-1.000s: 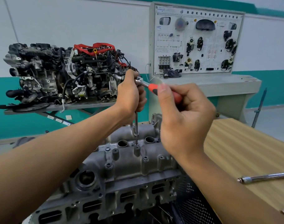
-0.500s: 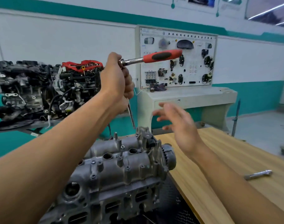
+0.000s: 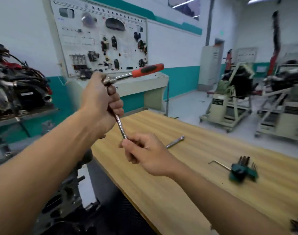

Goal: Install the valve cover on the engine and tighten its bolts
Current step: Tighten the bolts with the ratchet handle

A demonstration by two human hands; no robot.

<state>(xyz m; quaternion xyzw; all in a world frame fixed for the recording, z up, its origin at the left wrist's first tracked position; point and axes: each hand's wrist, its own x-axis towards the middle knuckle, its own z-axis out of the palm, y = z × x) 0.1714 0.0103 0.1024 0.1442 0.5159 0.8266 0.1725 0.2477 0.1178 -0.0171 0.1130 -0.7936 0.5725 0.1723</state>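
Two hands met above the worktop [image 3: 195, 192], clear of the valve cover [image 3: 65, 199], which lay blurred at lower left, half hidden under the forearm. Centre-left, the left hand [image 3: 100, 106] gripped the ratchet [image 3: 148, 69] at its head, red handle pointing upper right. Below it, the right hand [image 3: 145, 153] pinched the lower end of the extension bar [image 3: 121, 128]. Probably a bit change during tightening; next, the tip needs seating squarely on a cover bolt. Further right lay a spare bar [image 3: 175, 143] and hex keys [image 3: 241, 170].
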